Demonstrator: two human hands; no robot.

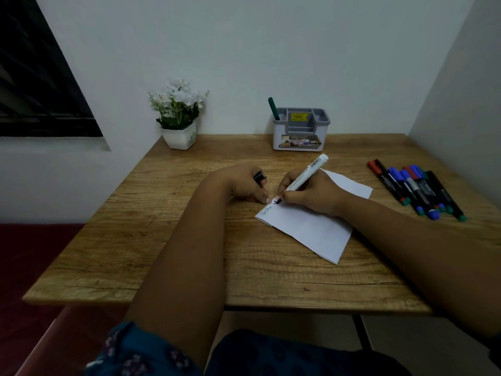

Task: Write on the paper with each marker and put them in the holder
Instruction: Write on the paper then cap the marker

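Wooden table (pixel 189 256): paper (pixel 311 229), markers (pixel 417 188), holder (pixel 301 134), flowerpot (pixel 180 138).

The bench (pixel 189 253) is matt wood-grain, rough-looking with dark streaks. The paper (pixel 311 226) is plain white, matt and creased. At twelve o'clock the holder (pixel 301 137) looks like smooth grey-and-white plastic, and the markers (pixel 417 189) at three o'clock have slightly glossy plastic barrels.

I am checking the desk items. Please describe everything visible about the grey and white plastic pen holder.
The grey and white plastic pen holder stands upright at the back of the wooden table, near the wall. Its grey top is divided into compartments. A yellow sticker sits inside and a printed label is on the front. One green marker leans in its left compartment. Neither hand touches it.
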